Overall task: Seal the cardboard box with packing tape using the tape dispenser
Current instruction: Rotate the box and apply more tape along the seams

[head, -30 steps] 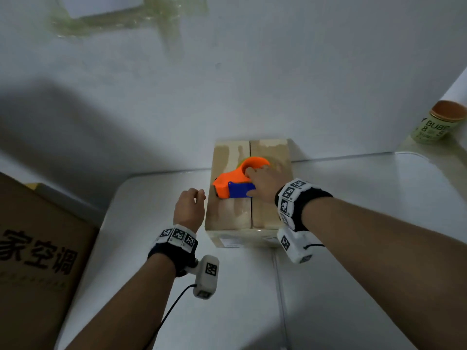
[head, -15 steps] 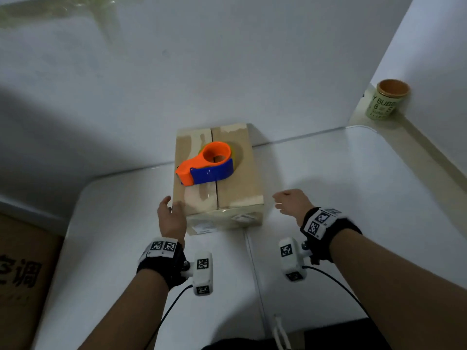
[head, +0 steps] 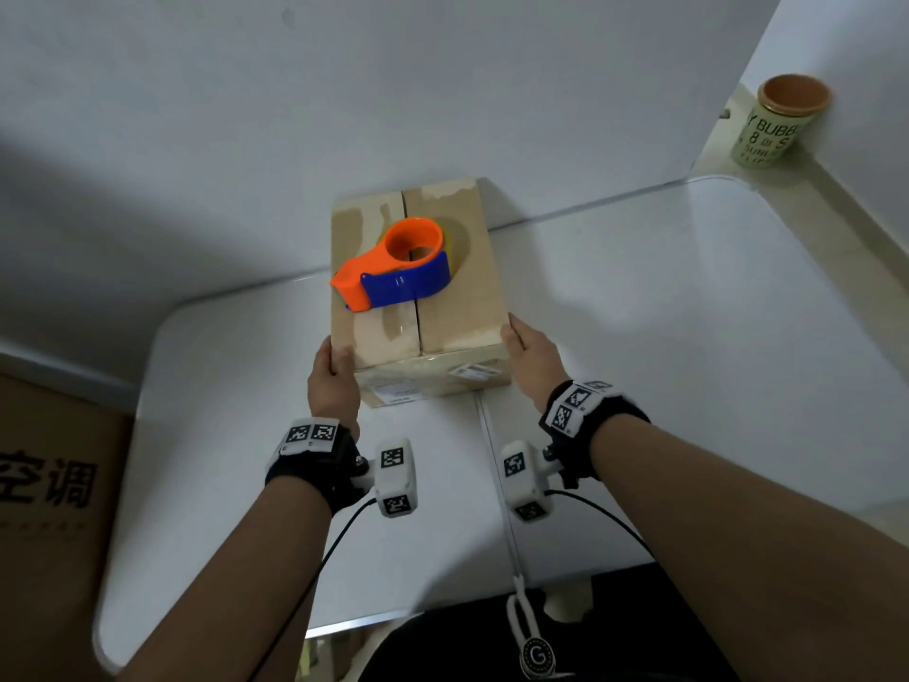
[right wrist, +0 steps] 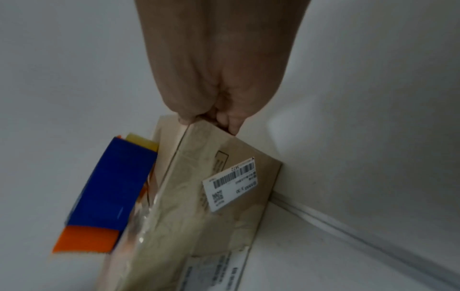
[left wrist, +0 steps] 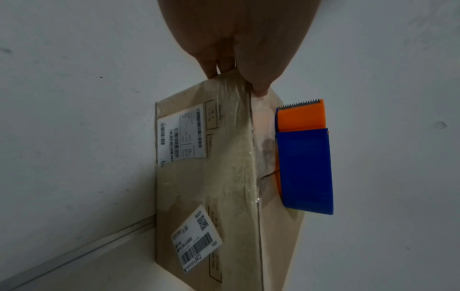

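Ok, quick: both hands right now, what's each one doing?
Left hand: grips the near left corner of the cardboard box.
Right hand: grips the near right corner.
Tape dispenser: lies on the box top, unheld.

place: home room | signs: white table (head: 639, 337) at plain wall; air-conditioner carton (head: 44, 484); printed cup (head: 772, 125)

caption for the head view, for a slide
Both hands, left hand and right hand, grip the near corners of the cardboard box; the tape dispenser rests on top.
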The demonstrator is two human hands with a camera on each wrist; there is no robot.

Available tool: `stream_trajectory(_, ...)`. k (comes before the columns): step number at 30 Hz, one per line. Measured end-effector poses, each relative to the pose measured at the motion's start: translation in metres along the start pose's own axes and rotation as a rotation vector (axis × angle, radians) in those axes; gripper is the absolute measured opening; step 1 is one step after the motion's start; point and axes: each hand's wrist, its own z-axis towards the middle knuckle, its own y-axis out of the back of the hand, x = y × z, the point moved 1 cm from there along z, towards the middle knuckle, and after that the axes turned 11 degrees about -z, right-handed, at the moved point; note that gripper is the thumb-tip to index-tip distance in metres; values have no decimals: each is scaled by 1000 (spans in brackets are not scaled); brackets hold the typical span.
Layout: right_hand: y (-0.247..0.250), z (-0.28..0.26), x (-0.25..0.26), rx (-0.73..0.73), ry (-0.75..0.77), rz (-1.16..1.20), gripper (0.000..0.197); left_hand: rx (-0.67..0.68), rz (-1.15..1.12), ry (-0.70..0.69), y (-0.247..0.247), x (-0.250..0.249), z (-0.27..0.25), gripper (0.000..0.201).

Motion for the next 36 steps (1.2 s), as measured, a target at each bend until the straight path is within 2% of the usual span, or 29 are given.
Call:
stream_trajectory(3,3,4,-3,57,-34,171,43,8,-14,5,0,-1,-1,40)
stream_trajectory(6,9,6,-8,131,-141,480,39,23,-41,9,0,-3,-1,38)
stream_trajectory(8,13,8,-7,123,-182,547,35,28,-49,8,1,-4,-2,38)
stream_trajectory(11,20,15,-7,60,-197,320,18,18,-55,12,0,-3,-2,39)
stream_trajectory(13,25,17,-7,44,-235,156,33,17,-48,10,0,-3,-2,39)
stream_trajectory(16,22,17,-4,161,-307,236,39,26,-48,6,1,-4,-2,39)
stream_trajectory(18,19,14,1,169,-250,206,33,33,-49,4,2,-4,-3,39)
stream_trajectory(20,20,14,5,143,-158,79,27,34,-53,7,2,-5,-3,39)
stream_trajectory(24,24,11,10,162,-55,-131,36,39,-47,7,1,-6,-4,40)
stream_trajectory(28,28,10,18,152,78,-410,21,27,-52,15,1,-5,-4,40)
stream_trajectory(32,33,11,24,224,88,-503,9,27,-63,21,-1,-6,-5,41)
stream_trajectory(36,30,9,34,222,65,-655,22,21,-63,33,0,-7,-4,41)
